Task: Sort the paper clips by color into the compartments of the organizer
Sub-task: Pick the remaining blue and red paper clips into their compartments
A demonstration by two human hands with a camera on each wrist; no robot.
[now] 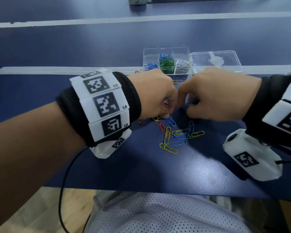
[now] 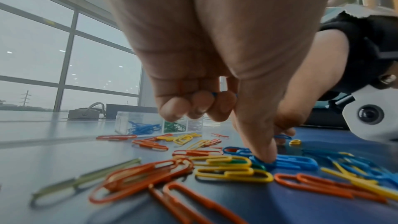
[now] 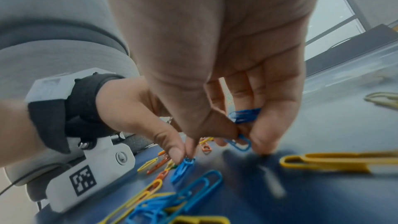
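Loose blue, yellow and orange paper clips (image 1: 175, 135) lie scattered on the blue table. My left hand (image 1: 168, 113) is down among them. Its curled fingers hold blue clips (image 2: 215, 94), and one fingertip presses a blue clip (image 2: 286, 160) against the table. Close beside it, my right hand (image 1: 186, 106) keeps a bunch of blue clips (image 3: 243, 115) in its curled fingers and pinches another blue clip (image 3: 241, 142) just above the table. The clear organizer (image 1: 181, 49) stands behind the hands with blue, green and white clips in separate compartments.
The organizer's clear lid (image 1: 215, 61) lies flat to its right. More orange and yellow clips (image 2: 150, 173) lie under and left of my left hand. The near table edge (image 1: 158, 189) runs just above my lap. A grey object (image 1: 136, 0) stands at the far back.
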